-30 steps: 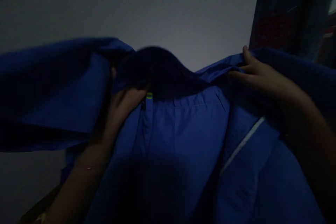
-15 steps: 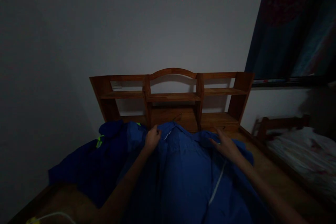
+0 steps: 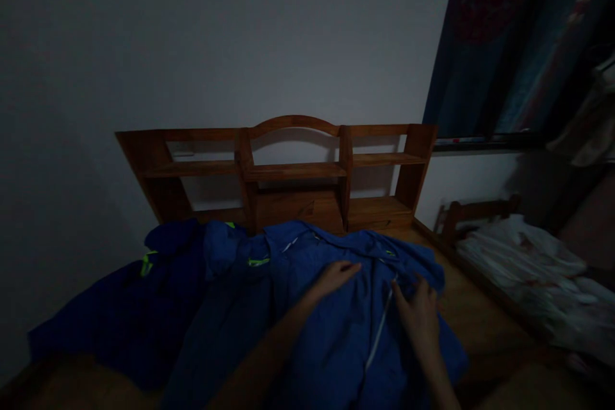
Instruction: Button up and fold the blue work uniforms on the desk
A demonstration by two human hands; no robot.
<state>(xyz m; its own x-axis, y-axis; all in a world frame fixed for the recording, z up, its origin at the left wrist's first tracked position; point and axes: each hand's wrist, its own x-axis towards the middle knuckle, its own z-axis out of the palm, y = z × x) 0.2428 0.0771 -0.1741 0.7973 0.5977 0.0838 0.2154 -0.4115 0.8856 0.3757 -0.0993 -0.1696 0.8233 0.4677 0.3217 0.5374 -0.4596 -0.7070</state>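
Observation:
A blue jacket (image 3: 317, 320) with a white strip down its front and yellow-green trim lies spread on the wooden surface. Over its upper middle, my left hand (image 3: 336, 277) has its fingers stretched out toward the right, with nothing seen in them. My right hand (image 3: 419, 312) is at the jacket's right side, beside the white strip (image 3: 380, 327). Its thumb and fingers are apart; the dim light hides whether the fingertips press on the cloth. Left of the jacket lies a darker blue garment (image 3: 129, 301) with yellow-green tabs, partly overlapped by the jacket.
A wooden shelf unit (image 3: 295, 172) stands along the wall behind the clothes. To the right, past a wooden edge, are white plastic bags (image 3: 523, 253) beside a wooden rail (image 3: 480, 208). A dark window (image 3: 500, 77) is at the upper right.
My left hand has let go of the jacket's collar area and moved right and down across the cloth. My right hand has moved lower. The jacket's upper part now lies flatter; the view has shifted right.

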